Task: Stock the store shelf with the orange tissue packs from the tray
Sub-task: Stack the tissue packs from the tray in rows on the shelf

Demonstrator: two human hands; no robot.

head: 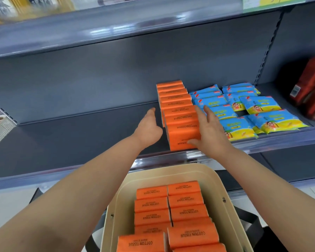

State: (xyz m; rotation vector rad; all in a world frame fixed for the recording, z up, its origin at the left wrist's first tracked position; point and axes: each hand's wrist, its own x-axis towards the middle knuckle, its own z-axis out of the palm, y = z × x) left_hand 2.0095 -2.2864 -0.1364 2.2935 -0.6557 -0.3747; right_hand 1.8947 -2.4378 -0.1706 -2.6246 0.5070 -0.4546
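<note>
The row of orange packs (178, 113) ran near-to-far. The right hand (211, 131) pressed its right side, fingers straight; the left hand (149, 128) hovered released, just left.

Bare shelf (71, 142) left of orange row (178, 113)

A row of orange plastic-wrapped tissue packs (176, 113) printed "COTTON TISSUE" stands on the dark grey metal store shelf (80, 139), running from its front lip back toward the rear panel. The left hand (149, 126) is at the row's 9 o'clock, fingers straight, just beside the packs. The right hand (211, 130) lies along the row's 3 o'clock side, fingers (206, 110) extended, thumb on the nearest pack's front face. Blue-and-yellow flat sachets (262, 113) lie further toward 3 o'clock, with a red soft package (311, 91) beyond. At 6 o'clock, a beige rounded plastic tray (127, 193) holds two columns of matching orange packs (187, 211).
</note>
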